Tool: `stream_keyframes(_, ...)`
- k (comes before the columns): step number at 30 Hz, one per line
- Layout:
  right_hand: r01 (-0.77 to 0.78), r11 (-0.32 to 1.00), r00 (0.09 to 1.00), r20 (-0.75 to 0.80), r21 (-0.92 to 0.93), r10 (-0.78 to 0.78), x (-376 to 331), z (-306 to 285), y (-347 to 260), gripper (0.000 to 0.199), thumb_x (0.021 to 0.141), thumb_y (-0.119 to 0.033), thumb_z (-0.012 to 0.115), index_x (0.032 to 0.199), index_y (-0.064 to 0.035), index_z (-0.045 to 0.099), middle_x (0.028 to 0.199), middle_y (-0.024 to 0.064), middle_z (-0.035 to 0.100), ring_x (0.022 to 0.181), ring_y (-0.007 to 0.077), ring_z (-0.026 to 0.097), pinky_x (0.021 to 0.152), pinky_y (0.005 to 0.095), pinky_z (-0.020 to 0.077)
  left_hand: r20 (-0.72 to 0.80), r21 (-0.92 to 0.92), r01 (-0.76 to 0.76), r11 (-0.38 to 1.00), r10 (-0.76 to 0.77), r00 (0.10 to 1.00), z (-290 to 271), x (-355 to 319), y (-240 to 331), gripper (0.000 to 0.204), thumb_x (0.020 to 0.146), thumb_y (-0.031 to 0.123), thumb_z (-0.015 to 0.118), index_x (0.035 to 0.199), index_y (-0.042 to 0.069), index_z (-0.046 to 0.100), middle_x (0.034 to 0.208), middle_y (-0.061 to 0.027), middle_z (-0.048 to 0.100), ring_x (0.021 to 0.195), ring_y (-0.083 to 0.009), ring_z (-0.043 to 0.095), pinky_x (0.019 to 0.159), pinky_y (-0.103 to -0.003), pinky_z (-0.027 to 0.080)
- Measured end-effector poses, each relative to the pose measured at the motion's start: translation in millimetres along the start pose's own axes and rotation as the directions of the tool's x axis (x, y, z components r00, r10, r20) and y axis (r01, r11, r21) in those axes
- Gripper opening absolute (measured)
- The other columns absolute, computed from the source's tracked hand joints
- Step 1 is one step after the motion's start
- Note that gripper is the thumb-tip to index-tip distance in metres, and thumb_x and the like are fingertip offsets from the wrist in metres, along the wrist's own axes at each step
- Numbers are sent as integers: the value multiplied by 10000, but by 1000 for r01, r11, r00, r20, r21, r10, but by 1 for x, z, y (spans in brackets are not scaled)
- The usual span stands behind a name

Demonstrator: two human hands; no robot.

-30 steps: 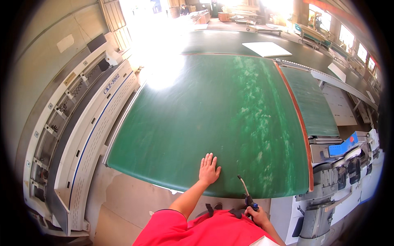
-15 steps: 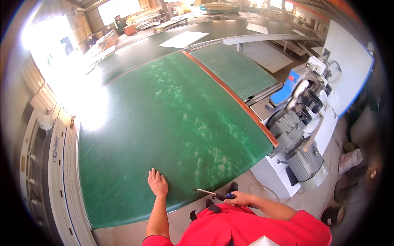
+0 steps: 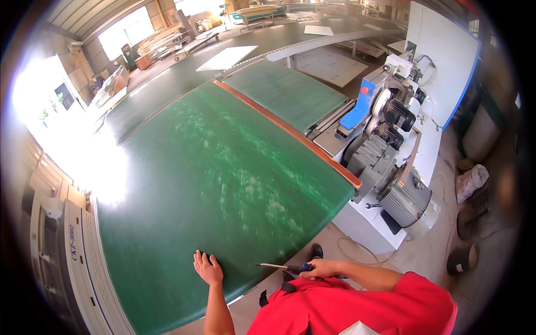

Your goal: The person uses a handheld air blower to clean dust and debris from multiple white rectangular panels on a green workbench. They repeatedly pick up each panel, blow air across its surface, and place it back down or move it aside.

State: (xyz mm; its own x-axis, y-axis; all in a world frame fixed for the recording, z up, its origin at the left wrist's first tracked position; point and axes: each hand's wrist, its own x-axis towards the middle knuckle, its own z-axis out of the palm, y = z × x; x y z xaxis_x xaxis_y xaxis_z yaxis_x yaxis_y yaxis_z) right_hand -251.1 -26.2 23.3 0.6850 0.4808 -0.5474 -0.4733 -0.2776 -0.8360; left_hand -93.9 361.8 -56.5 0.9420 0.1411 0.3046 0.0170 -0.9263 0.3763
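Observation:
My left hand [image 3: 208,268] lies flat, fingers spread, on the green conveyor belt [image 3: 162,223] near its front edge. At my waist, my right hand [image 3: 322,269] is wrapped round an air blow gun [image 3: 291,267] with a dark body, a blue part and a thin metal nozzle. The nozzle points left over the belt's front edge. Pale dusty streaks mark the middle and right of the belt. An orange-brown strip [image 3: 290,129] runs along the belt's right side.
A machine with grey motors [image 3: 406,200] and a blue guard [image 3: 355,111] stands on the right. A white machine housing [image 3: 84,262] borders the belt on the left. Beyond lies another dark belt with a white panel [image 3: 227,58]. A hose [image 3: 363,257] trails on the floor at right.
The view has turned, so the belt and the machine sit farther left in it. My left hand stays flat on the belt, and my right still grips the air blow gun.

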Motion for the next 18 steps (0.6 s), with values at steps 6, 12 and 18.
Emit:
stream_keyframes(6, -35, 995, 999, 19, -90, 37, -7, -1, -28, 478, 937, -510, 599, 701, -98, 544, 626, -17, 492, 591, 114, 449, 580, 293, 376, -8, 6, -20, 1000, 20, 1000, 2, -3, -3, 398, 965, 287, 495, 1188, -15, 628, 1430, -145, 497, 1375, -322, 388, 1152, -467, 246)
stream_keyframes(12, -17, 992, 999, 31, -122, 21, 0, -2, -21, 470, 942, -500, 596, 712, -93, 550, 640, -9, 514, 637, 122, 472, 626, 299, 395, 88, -654, 244, 716, -248, 965, 12, 11, -12, 438, 1007, 349, 467, 1166, -26, 627, 1266, -162, 617, 1236, -287, 534, 1065, -437, 373)
stream_keyframes(18, 154, 985, 987, -36, -82, -157, 15, 7, -4, 411, 943, -445, 616, 834, -49, 598, 720, 21, 572, 716, 141, 524, 693, 315, 430, 544, -829, 558, -34, -279, 791, 7, 18, 22, 397, 994, 405, 515, 1097, 36, 619, 1032, -117, 692, 947, -241, 654, 810, -396, 512)
